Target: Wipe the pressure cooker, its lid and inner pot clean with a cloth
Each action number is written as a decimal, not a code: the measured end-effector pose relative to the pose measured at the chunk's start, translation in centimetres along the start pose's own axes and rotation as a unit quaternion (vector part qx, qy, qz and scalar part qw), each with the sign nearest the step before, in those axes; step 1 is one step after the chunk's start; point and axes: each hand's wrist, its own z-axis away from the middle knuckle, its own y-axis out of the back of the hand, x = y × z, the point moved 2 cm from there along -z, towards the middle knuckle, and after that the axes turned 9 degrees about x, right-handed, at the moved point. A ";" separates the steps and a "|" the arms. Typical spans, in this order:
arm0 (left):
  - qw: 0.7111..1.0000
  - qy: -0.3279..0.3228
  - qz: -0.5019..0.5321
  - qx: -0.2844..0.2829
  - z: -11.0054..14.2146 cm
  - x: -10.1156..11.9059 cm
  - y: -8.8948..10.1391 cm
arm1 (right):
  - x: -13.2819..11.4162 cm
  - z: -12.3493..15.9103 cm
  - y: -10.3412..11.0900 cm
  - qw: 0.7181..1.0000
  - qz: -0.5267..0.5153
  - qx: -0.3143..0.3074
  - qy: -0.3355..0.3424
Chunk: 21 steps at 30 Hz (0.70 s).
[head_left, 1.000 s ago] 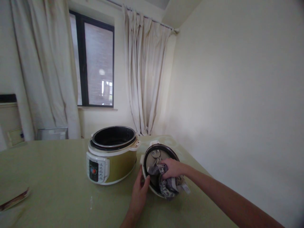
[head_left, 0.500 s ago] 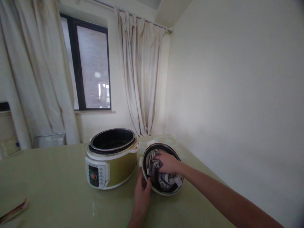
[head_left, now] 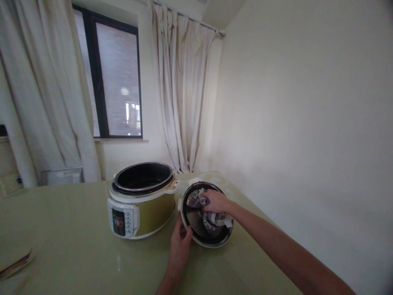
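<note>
An upturned cooker lid (head_left: 196,233) with a dark rim lies on the green table (head_left: 76,254), just right of an open olive-and-white electric pressure cooker (head_left: 141,200). My right hand (head_left: 215,201) presses a crumpled grey patterned cloth (head_left: 208,219) into the far part of the lid's inside, fingers closed on the cloth. My left hand (head_left: 180,241) grips the lid's near left rim, thumb over the edge.
The cooker's black inner pot is empty and uncovered. A flat stack of mats or books (head_left: 14,266) lies at the table's left edge. Curtains (head_left: 181,94) and a window stand behind the table; a plain wall runs along the right.
My right hand has slid the cloth from the lid's near right part toward its far side. My left hand keeps its hold on the rim. The view shifted slightly.
</note>
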 end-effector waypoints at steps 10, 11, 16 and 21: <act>1.000 -0.005 -0.020 0.009 0.2 -1.3 0.4 | -4.6 2.5 -1.4 0.991 0.011 -0.120 0.054; 1.000 -0.005 -0.019 0.005 0.2 -1.2 0.4 | -4.0 2.8 -1.2 0.992 0.016 -0.123 0.036; 1.000 -0.011 -0.019 -0.012 0.4 -0.4 0.3 | -0.2 3.0 0.0 0.993 0.055 -0.082 -0.068; 1.000 -0.010 -0.013 -0.008 0.2 -0.5 0.4 | 0.6 1.8 0.4 0.994 0.058 -0.002 -0.096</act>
